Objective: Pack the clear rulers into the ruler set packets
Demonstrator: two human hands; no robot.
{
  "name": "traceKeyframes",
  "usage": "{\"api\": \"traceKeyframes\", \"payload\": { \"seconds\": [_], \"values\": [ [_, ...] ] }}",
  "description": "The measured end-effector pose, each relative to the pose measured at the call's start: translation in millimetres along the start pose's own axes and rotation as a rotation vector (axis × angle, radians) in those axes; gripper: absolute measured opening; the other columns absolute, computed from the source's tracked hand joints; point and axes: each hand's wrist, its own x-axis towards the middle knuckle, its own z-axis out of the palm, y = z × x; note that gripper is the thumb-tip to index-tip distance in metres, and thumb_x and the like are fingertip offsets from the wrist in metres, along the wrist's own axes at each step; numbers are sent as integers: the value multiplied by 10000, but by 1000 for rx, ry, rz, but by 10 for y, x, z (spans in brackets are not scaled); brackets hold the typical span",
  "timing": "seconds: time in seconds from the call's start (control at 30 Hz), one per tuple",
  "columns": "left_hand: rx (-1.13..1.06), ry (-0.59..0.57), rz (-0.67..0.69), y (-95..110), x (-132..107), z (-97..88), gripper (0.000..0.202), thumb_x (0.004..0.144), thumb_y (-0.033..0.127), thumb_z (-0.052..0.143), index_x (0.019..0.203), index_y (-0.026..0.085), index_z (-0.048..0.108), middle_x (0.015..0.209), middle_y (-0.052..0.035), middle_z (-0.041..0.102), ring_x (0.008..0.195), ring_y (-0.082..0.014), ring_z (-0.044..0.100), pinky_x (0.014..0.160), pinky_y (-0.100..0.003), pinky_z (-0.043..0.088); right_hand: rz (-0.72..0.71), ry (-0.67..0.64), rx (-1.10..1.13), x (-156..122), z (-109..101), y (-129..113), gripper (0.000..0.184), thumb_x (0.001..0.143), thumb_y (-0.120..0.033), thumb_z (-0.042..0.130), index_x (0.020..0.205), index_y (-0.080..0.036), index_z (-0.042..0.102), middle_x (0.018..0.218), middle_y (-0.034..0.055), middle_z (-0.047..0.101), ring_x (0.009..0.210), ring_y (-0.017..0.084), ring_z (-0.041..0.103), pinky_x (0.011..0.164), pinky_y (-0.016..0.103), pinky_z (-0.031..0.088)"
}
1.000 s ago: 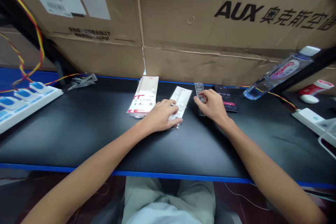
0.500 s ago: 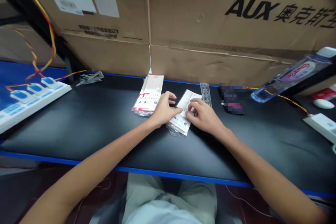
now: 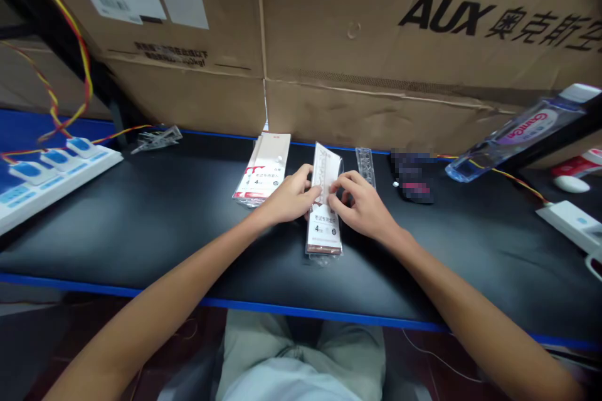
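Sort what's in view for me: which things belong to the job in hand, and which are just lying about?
Part of the job:
white packet, held by the left hand and right hand
similar packets to its left
clear plastic strip, probably

Apparently just lying about:
bottle
white power strip on the left
white rounded object
dark blurred item
cardboard box
clear plastic pieces (possibly related)

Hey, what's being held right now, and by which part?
The centre packet, about halfway along its length: left grip at its left edge, right grip at its right.
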Motion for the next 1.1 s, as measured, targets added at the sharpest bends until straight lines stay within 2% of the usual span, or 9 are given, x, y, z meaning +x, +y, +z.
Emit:
{"api": "traceKeyframes", "payload": {
  "seconds": [0.1,0.2,0.27,0.37,0.43,0.53,0.7,0.87,1.1],
  "values": [
    [49,21,56,24,-19,-11,278,934,258,546,1208,209,538,712,12,650,558,-143,579,494,-232,400,23,-23,-123,1,-52,-44,109,907,-312,592,959,-239,654,819,12,615,627,153,555,583,296,398],
    [61,28,94,12,-25,-8,318,940,268,540,1252,207,543,742,-1,679,575,-146,598,507,-231,386,45,-112,-135,0,-75,-61,135,930,-326,559,1017,-261,636,571,-55,536,519,152,499,546,285,332],
    [87,27,103,-1,-28,3,331,938,262,535,1263,201,563,748,-5,687,577,-148,603,509,-232,382,25,-163,-56,-4,-70,-57,133,918,-309,561,1025,-254,619,577,-61,572,513,145,516,561,279,357],
    [141,7,119,-7,-38,27,369,937,248,524,1297,201,593,708,5,669,564,-141,582,503,-230,371,-3,-178,73,-11,-46,-52,39,827,-230,613,848,-233,580,633,-49,608,559,131,540,593,266,398],
    [142,-14,133,0,-42,41,401,937,246,526,1330,205,594,695,13,655,561,-133,564,502,-225,367,22,-134,146,-15,-26,-55,134,760,-198,643,715,-222,520,617,-53,576,547,115,496,567,254,382],
    [77,-40,115,17,-38,45,426,934,251,535,1354,199,583,671,26,621,529,-117,525,478,-216,346,64,-53,233,-21,2,-56,195,717,-174,648,631,-215,478,570,-56,537,524,106,457,528,248,357],
    [-163,-54,7,38,-1,17,419,902,227,571,1318,175,580,696,16,628,545,-122,551,492,-222,394,90,57,289,-31,30,-11,185,724,-192,650,621,-216,497,562,-37,589,547,140,541,524,256,400],
    [-381,-74,-71,-20,47,-32,399,828,200,654,1226,179,630,707,1,649,562,-126,561,520,-236,398,92,143,340,-50,46,18,201,705,-184,649,610,-222,476,569,-35,596,544,148,551,517,271,416],
    [-524,-107,-116,-108,93,-48,444,783,190,725,1222,194,656,781,-17,688,632,-141,616,592,-258,456,107,225,420,-49,75,7,212,659,-161,643,575,-228,461,549,-39,566,510,142,532,489,279,411]
  ]
}}
